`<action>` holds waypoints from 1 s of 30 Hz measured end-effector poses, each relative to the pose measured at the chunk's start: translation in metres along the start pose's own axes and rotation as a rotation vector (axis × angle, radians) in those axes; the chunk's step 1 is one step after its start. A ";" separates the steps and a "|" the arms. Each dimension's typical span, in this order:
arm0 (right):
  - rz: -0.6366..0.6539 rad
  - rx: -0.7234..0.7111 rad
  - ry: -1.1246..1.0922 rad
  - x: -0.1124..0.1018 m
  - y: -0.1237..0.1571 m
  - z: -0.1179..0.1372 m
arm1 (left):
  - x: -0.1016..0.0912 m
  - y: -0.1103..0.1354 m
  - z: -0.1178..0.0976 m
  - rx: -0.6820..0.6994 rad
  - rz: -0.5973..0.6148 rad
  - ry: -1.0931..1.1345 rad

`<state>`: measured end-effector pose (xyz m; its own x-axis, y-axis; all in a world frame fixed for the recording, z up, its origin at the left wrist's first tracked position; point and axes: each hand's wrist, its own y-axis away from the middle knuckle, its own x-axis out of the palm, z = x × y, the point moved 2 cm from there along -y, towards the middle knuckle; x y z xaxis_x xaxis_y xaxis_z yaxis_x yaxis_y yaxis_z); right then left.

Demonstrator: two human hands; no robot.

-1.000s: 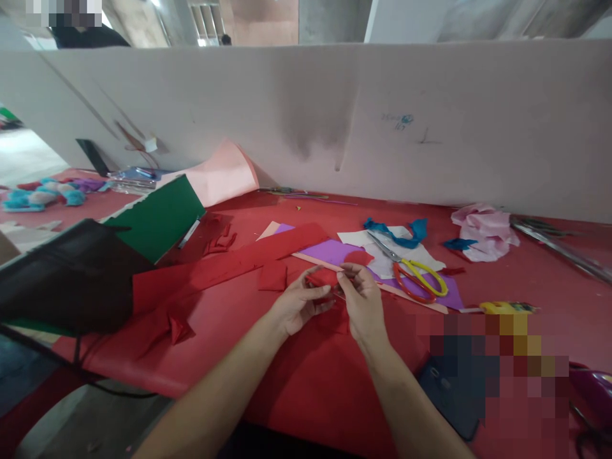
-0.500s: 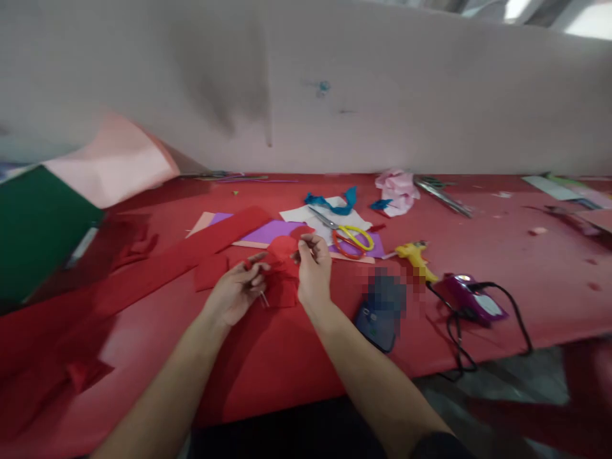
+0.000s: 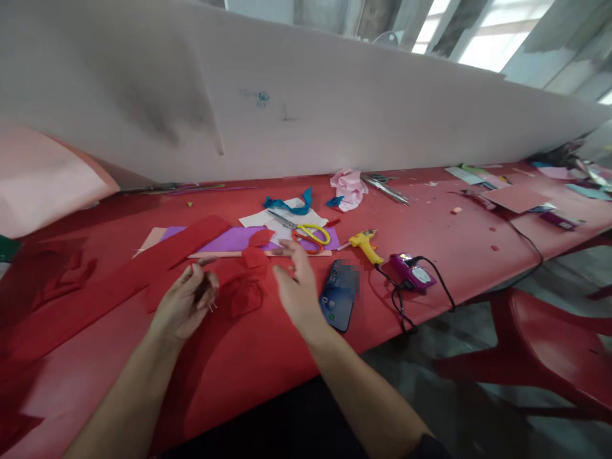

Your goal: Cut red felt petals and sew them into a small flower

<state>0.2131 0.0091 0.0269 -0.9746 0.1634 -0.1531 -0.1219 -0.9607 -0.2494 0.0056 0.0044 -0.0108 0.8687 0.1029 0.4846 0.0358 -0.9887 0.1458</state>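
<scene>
My left hand point(image 3: 184, 306) is curled with finger and thumb pinched on a thin metal pin or wire that sticks out below the fingers. My right hand point(image 3: 295, 280) hovers just right of it with its fingers spread and holds nothing. Between the two hands a crumpled piece of red paper point(image 3: 246, 287) lies on the red table point(image 3: 430, 229). A long red paper strip point(image 3: 119, 280) stretches away to the left. Beyond my right hand lie scissors with yellow and orange handles point(image 3: 306, 233) on purple and white sheets point(image 3: 229, 239).
A dark phone point(image 3: 338, 294) lies right of my right hand. Further right sit a yellow glue gun point(image 3: 366, 245) and a purple device point(image 3: 412, 273) with a black cable. Pink paper point(image 3: 348, 188), blue scraps point(image 3: 289, 204) and a white partition point(image 3: 335, 121) stand behind. A red chair point(image 3: 535, 344) stands at the right.
My view has swung right. Both hands held the red paper before; my right hand has let go and opened, and the paper now lies on the table between them.
</scene>
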 end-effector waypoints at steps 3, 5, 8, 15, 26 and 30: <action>-0.084 -0.216 0.414 -0.072 0.005 -0.004 | 0.006 0.003 -0.007 -0.007 -0.061 0.042; -0.080 -0.239 0.691 -0.113 0.005 -0.018 | 0.019 0.004 -0.009 -0.041 -0.091 0.029; 0.021 -0.225 0.847 -0.147 0.004 -0.038 | 0.049 0.004 -0.007 -0.037 -0.060 -0.007; 0.100 -0.242 0.893 -0.136 0.004 -0.055 | 0.088 -0.001 0.021 0.237 0.032 -0.321; 0.089 -0.270 0.703 -0.089 -0.017 -0.036 | 0.055 -0.023 0.036 0.193 0.042 -0.148; 0.253 -0.094 0.207 -0.027 -0.025 -0.018 | 0.063 -0.016 0.039 0.139 0.117 -0.109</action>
<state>0.2455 0.0325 0.0194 -0.9118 -0.0259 -0.4099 0.1457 -0.9534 -0.2640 0.0789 0.0225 -0.0159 0.9190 -0.0183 0.3938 -0.0069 -0.9995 -0.0303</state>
